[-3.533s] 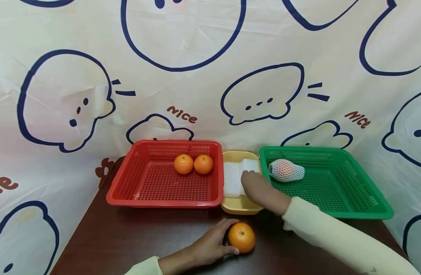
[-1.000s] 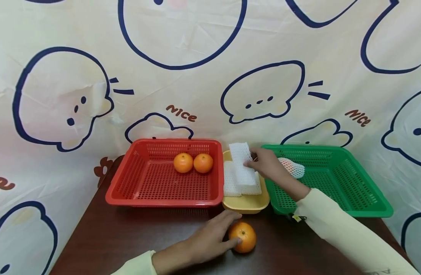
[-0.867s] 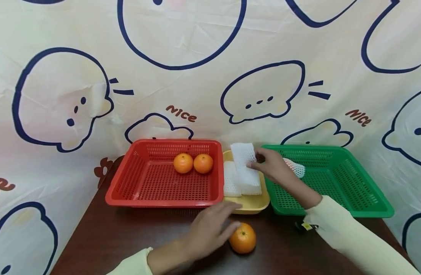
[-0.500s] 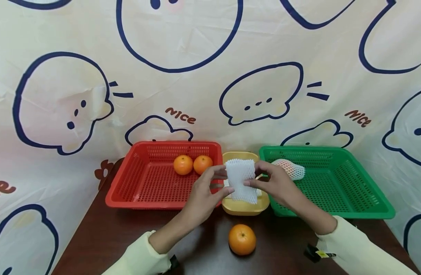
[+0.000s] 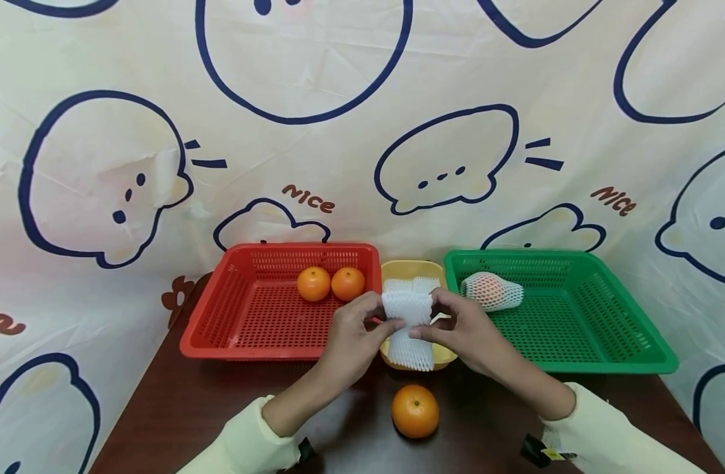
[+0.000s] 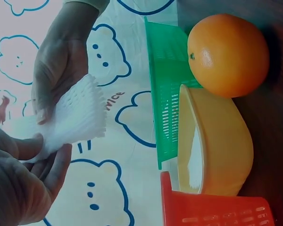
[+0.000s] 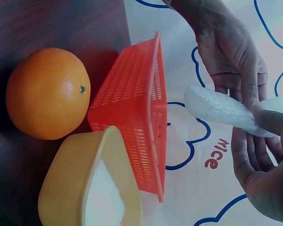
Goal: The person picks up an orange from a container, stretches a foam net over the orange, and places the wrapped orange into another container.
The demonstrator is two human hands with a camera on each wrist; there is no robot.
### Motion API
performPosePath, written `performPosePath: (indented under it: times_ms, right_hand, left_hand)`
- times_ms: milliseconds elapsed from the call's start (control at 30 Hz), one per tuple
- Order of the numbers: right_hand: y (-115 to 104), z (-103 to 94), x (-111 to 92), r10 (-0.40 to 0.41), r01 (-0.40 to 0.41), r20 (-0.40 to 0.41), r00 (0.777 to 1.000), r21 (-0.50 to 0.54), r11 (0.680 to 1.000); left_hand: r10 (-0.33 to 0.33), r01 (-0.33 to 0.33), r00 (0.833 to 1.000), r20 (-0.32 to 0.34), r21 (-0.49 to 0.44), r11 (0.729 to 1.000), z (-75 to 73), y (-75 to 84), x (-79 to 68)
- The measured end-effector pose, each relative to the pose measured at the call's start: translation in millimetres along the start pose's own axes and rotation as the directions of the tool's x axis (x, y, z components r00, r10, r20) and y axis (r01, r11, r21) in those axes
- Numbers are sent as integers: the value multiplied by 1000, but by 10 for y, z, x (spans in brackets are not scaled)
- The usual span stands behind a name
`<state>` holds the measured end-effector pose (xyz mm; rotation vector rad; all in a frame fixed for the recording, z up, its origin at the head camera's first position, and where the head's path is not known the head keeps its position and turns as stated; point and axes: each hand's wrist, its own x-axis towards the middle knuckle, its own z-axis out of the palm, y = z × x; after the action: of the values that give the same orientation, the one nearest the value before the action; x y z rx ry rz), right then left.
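Observation:
A white foam fruit net (image 5: 411, 336) hangs between both hands, over the front of the yellow tub (image 5: 420, 268). My left hand (image 5: 351, 332) pinches its left edge between thumb and fingers. On the opposite edge, my right hand (image 5: 464, 329) pinches it the same way. In the left wrist view the foam net (image 6: 78, 115) spreads wider toward its free end. A single orange (image 5: 415, 411) sits on the dark table just below the hands, touched by neither. More white foam nets (image 5: 424, 284) lie in the tub, partly hidden by the held one.
To the left stands a red basket (image 5: 279, 352) with two oranges (image 5: 330, 284) in it. A green basket (image 5: 575, 365) on the right holds a fruit in a foam net (image 5: 492, 291). A printed cloth (image 5: 315, 158) hangs behind the table.
The right hand has lifted a foam net from the tub and brought it forward. The left hand has left the orange and taken the net's other edge. Both have since lowered it slightly.

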<state>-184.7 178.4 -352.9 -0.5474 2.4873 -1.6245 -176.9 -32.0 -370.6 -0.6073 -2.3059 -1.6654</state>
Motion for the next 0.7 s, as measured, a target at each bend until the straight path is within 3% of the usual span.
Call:
performPosePath:
  times_ms: [133, 300, 367, 433, 500, 600, 700]
  right_hand:
    - [9, 7, -5, 9, -9, 14, 1000, -24, 1000]
    - [75, -56, 0, -21, 10, 128, 992, 89, 996]
    - [108, -81, 7, -6, -24, 176, 984, 167, 986]
    - [138, -92, 20, 60, -98, 204, 977, 179, 979]
    - [165, -93, 32, 156, -197, 242, 958, 153, 969]
    - [219, -77, 40, 272, -327, 332, 903, 122, 937]
    - [284, -50, 37, 295, -413, 430, 853, 210, 886]
  left_hand:
    - [63, -63, 998, -5, 38, 997, -11, -27, -3]
    - [39, -40, 999, 36, 10, 999, -62, -40, 0]
    - [25, -25, 998, 56, -2, 1000, -73, -44, -1]
    - [34, -34, 997, 70, 5, 999, -77, -53, -6]
    - [55, -55, 995, 88, 7, 998, -73, -61, -13]
    - [85, -85, 989, 123, -8, 996, -52, -64, -29]
    - [90, -87, 983, 163, -29, 996, -20, -59, -43]
